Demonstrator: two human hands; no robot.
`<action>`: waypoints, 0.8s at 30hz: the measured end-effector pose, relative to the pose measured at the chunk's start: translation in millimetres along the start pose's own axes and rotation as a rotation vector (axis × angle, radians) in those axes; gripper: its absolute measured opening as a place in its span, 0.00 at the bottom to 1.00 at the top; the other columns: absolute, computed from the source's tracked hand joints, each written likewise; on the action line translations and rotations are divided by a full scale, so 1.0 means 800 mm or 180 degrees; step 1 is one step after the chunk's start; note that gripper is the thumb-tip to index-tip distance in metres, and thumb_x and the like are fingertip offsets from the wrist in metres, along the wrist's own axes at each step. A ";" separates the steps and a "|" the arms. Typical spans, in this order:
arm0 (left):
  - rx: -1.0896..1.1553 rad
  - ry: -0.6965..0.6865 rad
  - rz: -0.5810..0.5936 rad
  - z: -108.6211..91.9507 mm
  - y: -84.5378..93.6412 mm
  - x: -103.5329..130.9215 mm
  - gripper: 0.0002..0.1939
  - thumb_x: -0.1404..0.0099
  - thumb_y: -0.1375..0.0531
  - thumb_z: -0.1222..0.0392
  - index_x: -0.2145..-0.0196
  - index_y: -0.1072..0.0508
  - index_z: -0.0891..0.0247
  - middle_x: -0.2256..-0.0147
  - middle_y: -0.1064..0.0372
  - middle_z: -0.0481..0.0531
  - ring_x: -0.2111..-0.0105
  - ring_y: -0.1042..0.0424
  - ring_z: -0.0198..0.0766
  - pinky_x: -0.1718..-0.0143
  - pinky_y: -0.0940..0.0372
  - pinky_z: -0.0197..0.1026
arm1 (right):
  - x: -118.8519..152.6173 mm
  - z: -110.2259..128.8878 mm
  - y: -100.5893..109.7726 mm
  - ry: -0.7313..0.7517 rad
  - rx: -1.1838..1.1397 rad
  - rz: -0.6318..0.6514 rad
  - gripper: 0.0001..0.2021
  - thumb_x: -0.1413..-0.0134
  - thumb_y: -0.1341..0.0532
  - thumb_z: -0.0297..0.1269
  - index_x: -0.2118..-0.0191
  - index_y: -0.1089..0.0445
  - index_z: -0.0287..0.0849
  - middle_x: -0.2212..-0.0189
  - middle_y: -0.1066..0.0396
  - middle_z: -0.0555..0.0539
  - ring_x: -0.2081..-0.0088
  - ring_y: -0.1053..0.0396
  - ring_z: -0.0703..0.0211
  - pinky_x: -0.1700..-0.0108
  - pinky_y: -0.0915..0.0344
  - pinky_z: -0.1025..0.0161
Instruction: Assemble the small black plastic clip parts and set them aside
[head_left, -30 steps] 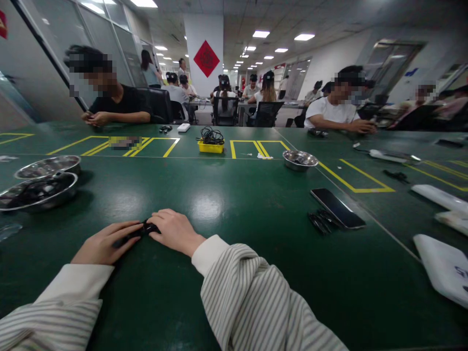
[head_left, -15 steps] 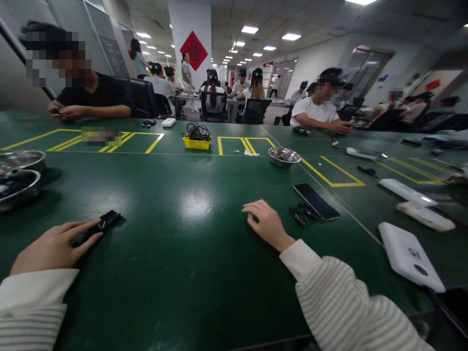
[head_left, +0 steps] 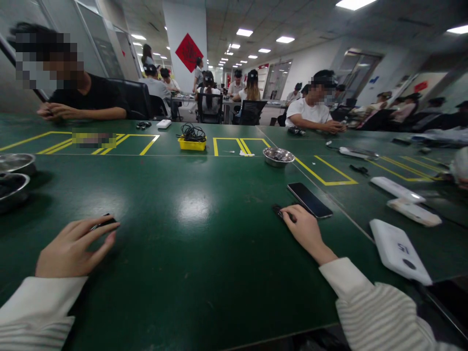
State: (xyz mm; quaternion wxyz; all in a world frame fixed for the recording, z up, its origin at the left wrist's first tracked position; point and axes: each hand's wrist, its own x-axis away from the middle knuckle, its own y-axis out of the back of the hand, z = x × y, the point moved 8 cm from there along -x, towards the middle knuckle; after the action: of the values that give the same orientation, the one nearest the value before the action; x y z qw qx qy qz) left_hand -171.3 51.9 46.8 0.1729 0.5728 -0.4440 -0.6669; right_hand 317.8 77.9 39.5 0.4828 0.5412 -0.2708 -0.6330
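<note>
Nearest, the left grip [head_left: 73, 248] sits low over the counter [head_left: 204, 263], thumb apart from the fingers, which lie over a small black piece [head_left: 107, 222] poking out just past them. Well to its right, the right grip [head_left: 303, 229] is at a few black bits [head_left: 278, 211]; its fingers partly hide them, and whether they are clamped on any cannot be told. The step in hand looks like picking from these bits while the left grip minds its piece; the next move seems to call for a light pinch, clear of the phone [head_left: 310, 200] just beyond the right grip. A steel bowl [head_left: 18, 201] stands beyond the left grip, farther left. Farthest, between both grips, a yellow tray [head_left: 192, 145] bears black cables [head_left: 193, 131].
</note>
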 end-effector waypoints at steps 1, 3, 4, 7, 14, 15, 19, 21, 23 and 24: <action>-0.0061 -0.0271 -0.0084 -0.030 0.002 -0.007 0.11 0.46 0.44 0.56 0.63 0.30 0.55 0.60 0.32 0.48 0.63 0.34 0.41 0.59 0.39 0.45 | -0.003 0.014 -0.005 0.0149 -0.0132 0.0026 0.11 0.47 0.49 0.34 0.65 0.31 0.40 0.64 0.32 0.46 0.64 0.34 0.59 0.61 0.38 0.61; 0.0087 -0.0750 0.0073 -0.090 -0.007 -0.018 0.11 0.44 0.45 0.58 0.62 0.30 0.57 0.60 0.32 0.50 0.62 0.33 0.41 0.59 0.38 0.44 | -0.009 0.048 -0.017 0.0467 -0.0405 0.0114 0.10 0.47 0.49 0.31 0.64 0.31 0.40 0.63 0.33 0.45 0.62 0.35 0.59 0.59 0.38 0.61; 0.0202 -0.0819 0.0189 -0.115 -0.015 -0.024 0.11 0.44 0.45 0.60 0.62 0.31 0.58 0.60 0.32 0.50 0.62 0.34 0.41 0.59 0.38 0.44 | -0.011 0.067 -0.025 0.0641 -0.0542 0.0179 0.10 0.48 0.49 0.30 0.63 0.32 0.39 0.63 0.33 0.45 0.62 0.35 0.59 0.58 0.38 0.61; 0.0559 -0.1076 0.0472 -0.186 -0.041 -0.042 0.14 0.43 0.47 0.62 0.58 0.32 0.61 0.59 0.33 0.53 0.60 0.35 0.40 0.58 0.37 0.43 | -0.016 0.127 -0.047 0.1112 -0.0913 0.0329 0.11 0.48 0.50 0.26 0.60 0.34 0.39 0.63 0.33 0.45 0.60 0.36 0.59 0.57 0.38 0.61; 0.0859 -0.0348 0.0660 -0.236 -0.099 -0.090 0.26 0.46 0.45 0.62 0.49 0.41 0.68 0.52 0.40 0.59 0.52 0.42 0.46 0.50 0.43 0.48 | -0.018 0.220 -0.083 0.1658 -0.1209 0.0490 0.10 0.47 0.50 0.25 0.62 0.34 0.38 0.64 0.31 0.45 0.61 0.37 0.60 0.56 0.40 0.62; 0.0916 -0.0309 0.0698 -0.234 -0.103 -0.090 0.25 0.46 0.45 0.63 0.50 0.40 0.67 0.53 0.39 0.58 0.53 0.42 0.46 0.51 0.42 0.48 | -0.018 0.221 -0.082 0.1620 -0.1278 0.0499 0.10 0.47 0.50 0.26 0.61 0.34 0.38 0.64 0.32 0.45 0.61 0.37 0.60 0.56 0.41 0.62; 0.1172 -0.0157 0.0840 -0.218 -0.109 -0.085 0.19 0.45 0.46 0.63 0.54 0.36 0.65 0.60 0.34 0.56 0.58 0.37 0.44 0.56 0.39 0.48 | -0.017 0.204 -0.073 0.1287 -0.1601 0.0705 0.13 0.50 0.44 0.36 0.58 0.35 0.38 0.64 0.32 0.45 0.63 0.37 0.60 0.59 0.39 0.62; 0.1327 -0.0009 0.0896 -0.208 -0.109 -0.083 0.17 0.45 0.45 0.62 0.56 0.34 0.65 0.64 0.32 0.55 0.62 0.34 0.43 0.60 0.37 0.46 | -0.016 0.193 -0.072 0.1139 -0.1658 0.0856 0.18 0.55 0.39 0.39 0.56 0.35 0.39 0.65 0.32 0.45 0.66 0.36 0.61 0.62 0.38 0.62; 0.1527 0.0181 0.0916 -0.200 -0.109 -0.083 0.16 0.45 0.44 0.60 0.58 0.32 0.64 0.68 0.31 0.53 0.67 0.32 0.41 0.64 0.35 0.44 | -0.016 0.184 -0.075 0.0977 -0.1753 0.0961 0.19 0.57 0.38 0.37 0.55 0.35 0.39 0.66 0.32 0.46 0.69 0.36 0.63 0.65 0.37 0.63; 0.1645 0.0284 0.0904 -0.197 -0.108 -0.084 0.15 0.45 0.44 0.59 0.59 0.31 0.63 0.69 0.31 0.52 0.69 0.32 0.40 0.66 0.35 0.43 | -0.016 0.180 -0.078 0.0874 -0.1844 0.1002 0.19 0.57 0.39 0.37 0.55 0.35 0.39 0.66 0.31 0.46 0.70 0.36 0.64 0.66 0.37 0.64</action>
State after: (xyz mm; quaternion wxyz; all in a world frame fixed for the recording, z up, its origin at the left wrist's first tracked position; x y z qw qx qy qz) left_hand 16.4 86.6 27.3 0.1323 0.5587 -0.6668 -0.4751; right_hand 160.7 88.0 29.6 0.7396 0.4135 -0.0927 -0.5228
